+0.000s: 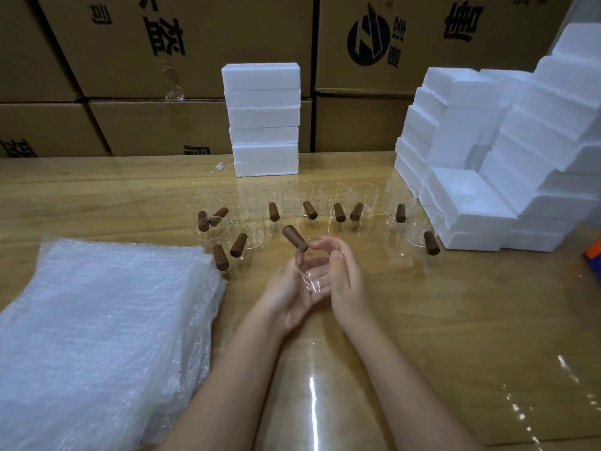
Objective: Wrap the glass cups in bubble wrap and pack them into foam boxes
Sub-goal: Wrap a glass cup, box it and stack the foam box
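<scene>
- Brown cartons (162, 118) are stacked behind a glossy wooden counter (455, 320).
- A neat stack of foam boxes (263, 125) stands at the counter's back centre, with a bigger foam pile (487, 190) at the right.
- A pile of bubble wrap (97, 320) lies at the front left.
- The other cups (300, 198), each with a brown handle, stand in a loose row mid-counter.
- The left hand (289, 294) cradles one glass cup (312, 268) from below, fingers curled round it.
- The right hand (348, 281) wraps round the cup's right side.
</scene>
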Available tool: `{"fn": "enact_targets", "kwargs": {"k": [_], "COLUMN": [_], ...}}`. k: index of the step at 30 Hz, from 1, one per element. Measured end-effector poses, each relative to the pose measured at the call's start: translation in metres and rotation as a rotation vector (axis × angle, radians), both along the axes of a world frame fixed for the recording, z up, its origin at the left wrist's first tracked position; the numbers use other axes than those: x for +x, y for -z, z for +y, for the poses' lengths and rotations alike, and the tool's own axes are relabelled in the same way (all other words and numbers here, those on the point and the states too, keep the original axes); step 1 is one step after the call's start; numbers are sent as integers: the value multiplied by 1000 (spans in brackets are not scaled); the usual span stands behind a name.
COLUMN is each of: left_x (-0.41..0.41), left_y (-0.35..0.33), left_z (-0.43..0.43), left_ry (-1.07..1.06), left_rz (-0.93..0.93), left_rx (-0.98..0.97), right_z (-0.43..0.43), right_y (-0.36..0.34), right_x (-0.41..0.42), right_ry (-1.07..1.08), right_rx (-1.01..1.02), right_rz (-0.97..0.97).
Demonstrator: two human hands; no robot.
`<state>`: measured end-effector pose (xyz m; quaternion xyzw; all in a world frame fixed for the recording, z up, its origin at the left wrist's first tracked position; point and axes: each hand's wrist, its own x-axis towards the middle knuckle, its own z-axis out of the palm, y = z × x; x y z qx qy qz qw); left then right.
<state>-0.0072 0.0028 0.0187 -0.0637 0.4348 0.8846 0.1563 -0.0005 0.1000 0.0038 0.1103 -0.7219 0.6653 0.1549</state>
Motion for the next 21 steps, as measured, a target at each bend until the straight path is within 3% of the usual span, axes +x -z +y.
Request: {"fn": "enact_targets", "kwargs": {"k": [4,8,10,12,15,21], "left_x": [-2,-8,-7,-4,2,9], "left_y": [-2,10,13,15,11,-2], "left_z": [1,6,5,6,10,17], "left_ry": [-22,-323,-486,-565,-569,-352], "left_rz": [-39,-2,54,108,78,-44], "left_rx": [-339,-645,-696,-641,-353,162], "right_z": [5,-7,-16,-23,-24,-19], "right_y": [0,1,1,-1,-5,-5], "right_x": [-6,-2,5,12,16,12], "right_ry": [-88,-8,55,88,79,68], "right_rx": [-147,-203,-212,-206,-184,-190], "right_rz": [-53,-44,-56,-48,-17,24]}}
